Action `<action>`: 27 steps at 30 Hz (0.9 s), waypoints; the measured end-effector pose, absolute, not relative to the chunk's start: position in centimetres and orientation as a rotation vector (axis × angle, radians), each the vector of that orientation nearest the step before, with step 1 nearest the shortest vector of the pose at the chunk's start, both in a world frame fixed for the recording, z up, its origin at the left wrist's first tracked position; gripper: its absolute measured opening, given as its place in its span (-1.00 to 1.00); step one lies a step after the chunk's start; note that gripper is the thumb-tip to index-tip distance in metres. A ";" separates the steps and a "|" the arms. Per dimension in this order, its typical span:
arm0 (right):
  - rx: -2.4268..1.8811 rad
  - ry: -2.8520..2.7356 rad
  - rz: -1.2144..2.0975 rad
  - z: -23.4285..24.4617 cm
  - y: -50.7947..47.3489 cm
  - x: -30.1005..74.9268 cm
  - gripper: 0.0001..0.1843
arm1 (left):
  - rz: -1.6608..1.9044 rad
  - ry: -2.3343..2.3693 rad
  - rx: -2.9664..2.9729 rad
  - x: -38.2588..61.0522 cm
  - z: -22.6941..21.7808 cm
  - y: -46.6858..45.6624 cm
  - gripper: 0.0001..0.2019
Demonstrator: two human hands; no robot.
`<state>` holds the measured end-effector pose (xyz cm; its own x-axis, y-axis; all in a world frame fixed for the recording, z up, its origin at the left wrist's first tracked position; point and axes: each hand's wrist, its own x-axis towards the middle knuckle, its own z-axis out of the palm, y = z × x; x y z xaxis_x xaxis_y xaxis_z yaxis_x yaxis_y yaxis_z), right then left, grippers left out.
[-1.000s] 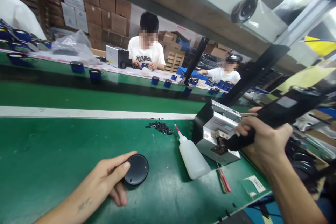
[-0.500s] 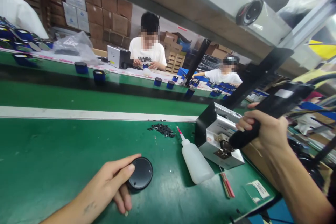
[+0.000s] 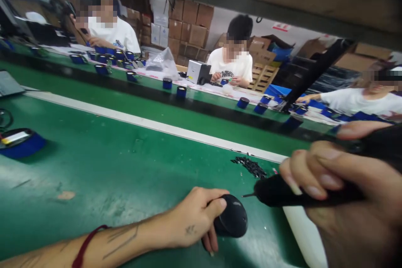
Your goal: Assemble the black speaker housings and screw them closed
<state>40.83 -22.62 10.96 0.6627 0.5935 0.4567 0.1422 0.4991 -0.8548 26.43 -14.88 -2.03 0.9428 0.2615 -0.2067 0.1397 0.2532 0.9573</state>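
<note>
One black disc (image 3: 233, 217) in left hand (image 3: 194, 217)

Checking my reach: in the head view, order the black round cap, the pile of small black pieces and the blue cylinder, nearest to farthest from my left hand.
1. Black round cap: held in the left hand, at its right.
2. Pile of small black pieces: ahead, rightward on the green mat.
3. Blue cylinder: far left.

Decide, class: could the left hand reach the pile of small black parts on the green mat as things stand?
Probably, once the left hand lets go: its fingers grip a round black cap, and the electric screwdriver's tip lies near the way.
</note>
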 end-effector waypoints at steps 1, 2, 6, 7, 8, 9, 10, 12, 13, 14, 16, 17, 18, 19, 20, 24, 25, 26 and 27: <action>-1.042 -0.851 0.362 10.9 -21.9 39.8 -0.67 | 0.088 0.349 1.334 26.4 -1.9 -14.8 -0.51; -1.053 -0.865 0.402 10.7 -21.5 39.1 -0.69 | 0.087 0.348 1.346 26.3 -1.8 -14.8 -0.51; -1.053 -0.887 0.445 9.9 -21.2 38.7 -0.72 | 0.080 0.371 1.375 26.2 -1.4 -15.0 -0.50; -1.047 -0.889 0.451 9.8 -21.3 38.7 -0.72 | 0.080 0.372 1.376 26.2 -1.4 -15.0 -0.50; -1.045 -0.895 0.462 9.8 -21.3 38.8 -0.71 | 0.084 0.373 1.374 26.3 -1.3 -15.1 -0.51; -1.048 -0.898 0.474 9.9 -21.4 38.7 -0.70 | 0.088 0.373 1.373 26.3 -1.3 -15.2 -0.51; -1.063 -0.903 0.497 10.0 -21.4 38.7 -0.70 | 0.090 0.374 1.372 26.3 -1.3 -15.2 -0.51; -1.108 -0.919 0.532 10.1 -21.3 38.5 -0.71 | 0.094 0.379 1.370 26.3 -1.5 -15.2 -0.51; -1.127 -0.934 0.550 10.1 -21.2 38.4 -0.71 | 0.095 0.381 1.373 26.4 -1.7 -15.2 -0.51; -1.128 -0.959 0.568 10.0 -21.0 38.4 -0.71 | 0.094 0.381 1.374 26.4 -1.8 -15.2 -0.51; -1.104 -0.984 0.606 9.5 -20.7 38.2 -0.73 | 0.100 0.372 1.375 26.5 -2.0 -15.2 -0.52; -1.073 -0.975 0.607 9.1 -20.5 38.1 -0.75 | 0.101 0.369 1.370 26.6 -2.1 -15.3 -0.52; -1.044 -0.956 0.600 8.8 -20.3 38.0 -0.76 | 0.098 0.373 1.366 26.7 -2.0 -15.3 -0.50; -1.029 -0.933 0.588 8.4 -20.0 37.8 -0.76 | 0.093 0.388 1.363 26.8 -1.9 -15.3 -0.46; -1.024 -0.919 0.573 8.2 -19.9 37.7 -0.76 | 0.085 0.409 1.364 26.9 -1.7 -15.4 -0.40; -1.062 -0.953 0.526 8.8 -21.1 38.7 -0.76 | 0.064 0.486 1.384 27.1 -1.1 -15.2 -0.21; -1.075 -0.944 0.478 9.5 -22.1 39.6 -0.75 | 0.061 0.487 1.379 27.1 -1.0 -15.2 -0.20; -1.093 -0.921 0.398 10.3 -23.6 40.7 -0.73 | 0.060 0.483 1.374 27.1 -1.0 -15.1 -0.19; -1.118 -0.889 0.300 11.2 -25.2 42.1 -0.71 | 0.060 0.482 1.369 27.1 -1.1 -15.1 -0.18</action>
<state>42.08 -25.24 11.22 0.6324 0.6193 0.4653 0.2107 0.4405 -0.8727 27.10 -15.10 -1.11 0.9013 0.3170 -0.2953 0.2349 0.2150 0.9479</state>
